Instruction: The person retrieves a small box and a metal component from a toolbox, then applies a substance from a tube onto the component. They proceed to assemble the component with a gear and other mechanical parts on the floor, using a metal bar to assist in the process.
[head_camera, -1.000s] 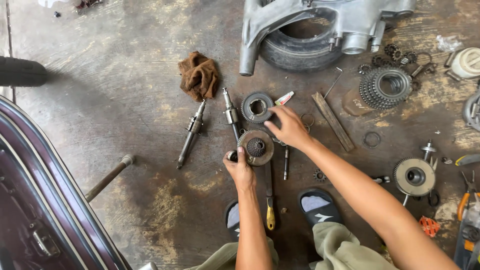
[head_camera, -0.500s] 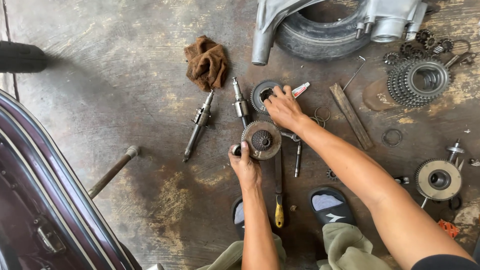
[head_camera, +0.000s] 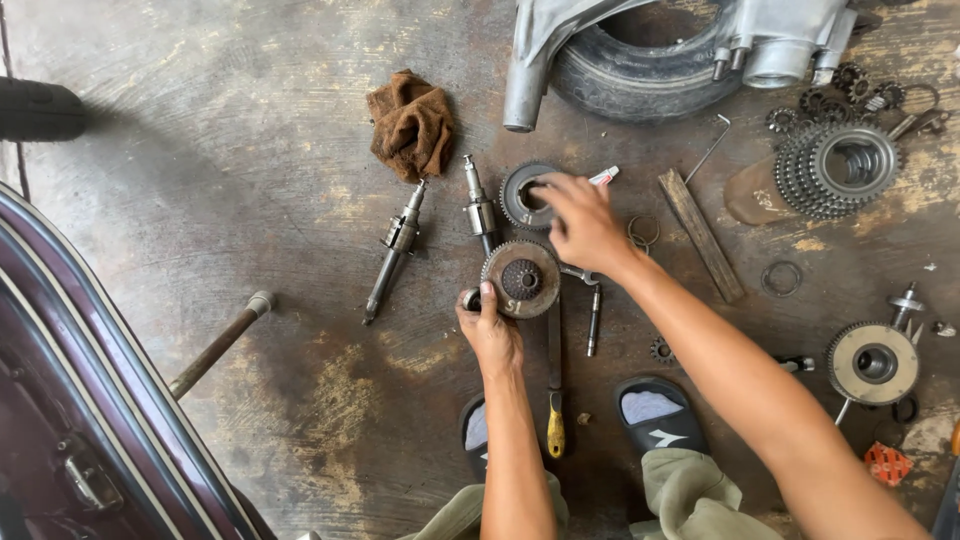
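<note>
the left hand (head_camera: 490, 335) is curled around the lower left edge of a toothed gear (head_camera: 522, 279) that lies flat on the concrete floor (head_camera: 200, 180), thumb on the rim; a small round part is under the fingers, but i cannot tell exactly what it is. the right hand (head_camera: 580, 222) reaches over to a second, darker gear ring (head_camera: 520, 196) just above the first one, with fingers half bent and the tips on its rim; whether they really pinch it, i cannot tell. both gears are in the middle of the floor, in front of the person's sandals (head_camera: 655, 415). a short shaft (head_camera: 480, 210) lies touching the ring on its left, and a longer shaft (head_camera: 392, 250) is near, further left. a brown rag (head_camera: 412, 122) lies above them. a screwdriver with yellow handle (head_camera: 553, 400) lies under the first gear. a clutch basket (head_camera: 835, 170) is near the right edge, and a tyre (head_camera: 640, 70) at the top edge.
</note>
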